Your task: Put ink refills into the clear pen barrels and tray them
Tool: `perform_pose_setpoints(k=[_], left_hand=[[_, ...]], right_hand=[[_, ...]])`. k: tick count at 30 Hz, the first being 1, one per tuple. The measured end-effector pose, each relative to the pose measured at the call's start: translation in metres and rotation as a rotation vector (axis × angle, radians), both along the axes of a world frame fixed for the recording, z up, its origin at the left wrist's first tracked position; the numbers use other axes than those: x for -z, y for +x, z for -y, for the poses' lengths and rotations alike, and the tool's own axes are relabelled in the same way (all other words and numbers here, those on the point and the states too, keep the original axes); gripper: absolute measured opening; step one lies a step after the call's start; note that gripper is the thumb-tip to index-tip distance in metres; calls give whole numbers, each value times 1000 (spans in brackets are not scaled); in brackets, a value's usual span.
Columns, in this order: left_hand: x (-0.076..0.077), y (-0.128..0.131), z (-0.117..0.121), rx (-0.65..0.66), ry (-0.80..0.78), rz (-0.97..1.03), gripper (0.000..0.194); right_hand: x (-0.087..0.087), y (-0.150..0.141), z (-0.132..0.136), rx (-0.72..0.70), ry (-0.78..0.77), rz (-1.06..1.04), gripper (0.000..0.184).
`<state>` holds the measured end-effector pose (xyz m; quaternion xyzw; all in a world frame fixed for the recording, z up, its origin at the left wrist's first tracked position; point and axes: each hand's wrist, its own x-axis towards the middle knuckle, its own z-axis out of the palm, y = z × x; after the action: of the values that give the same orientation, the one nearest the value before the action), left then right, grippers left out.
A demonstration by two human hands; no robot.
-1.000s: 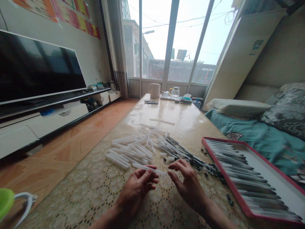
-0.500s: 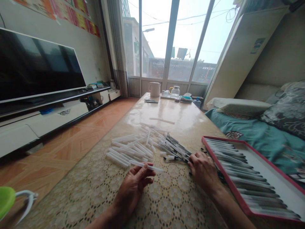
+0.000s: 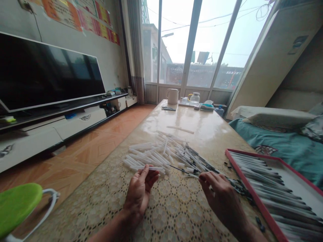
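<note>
My left hand (image 3: pixel 141 188) pinches a translucent white pen barrel (image 3: pixel 153 168) between thumb and fingers, at the near edge of a pile of similar barrels (image 3: pixel 143 153). My right hand (image 3: pixel 219 195) has thumb and fingertips closed on the end of a thin pen refill (image 3: pixel 183 170). Its dark tip points left toward the barrel, with a gap between them. Behind my right hand lies a heap of dark-filled refills (image 3: pixel 195 156). Small black pen caps (image 3: pixel 243 188) lie to its right, partly hidden by the hand.
A red-rimmed tray (image 3: pixel 242 174) of assembled pens stands at the right. A pitcher (image 3: pixel 173 96), a glass jar (image 3: pixel 195 98) and a tissue pack (image 3: pixel 207 105) are at the table's far end. A green stool (image 3: pixel 21 208) is at lower left, beside the patterned tablecloth (image 3: pixel 101 198).
My right hand has come away from the refill heap with one refill, held out toward the left. My left hand still holds the barrel. The camera view has turned left.
</note>
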<state>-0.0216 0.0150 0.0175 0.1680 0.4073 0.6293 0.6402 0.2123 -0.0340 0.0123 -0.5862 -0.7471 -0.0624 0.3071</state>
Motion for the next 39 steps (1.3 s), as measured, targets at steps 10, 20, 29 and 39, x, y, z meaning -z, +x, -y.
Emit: perform_pose_setpoints(k=[10,20,29,39], left_hand=[[2,-4,-3,8,19,9,10],[3,-6,-4,-2,33,-6,7],[4,2,2,114,64,-47,7],[7,11,11,385,-14,151,8]], right_hand=[[4,-6,1,-44,0,69,21],[6,-3,0,-21,45,109,22],[3,-7,1,-54,5,65,21],[-11,-6,2,-89,-143,-345,24]])
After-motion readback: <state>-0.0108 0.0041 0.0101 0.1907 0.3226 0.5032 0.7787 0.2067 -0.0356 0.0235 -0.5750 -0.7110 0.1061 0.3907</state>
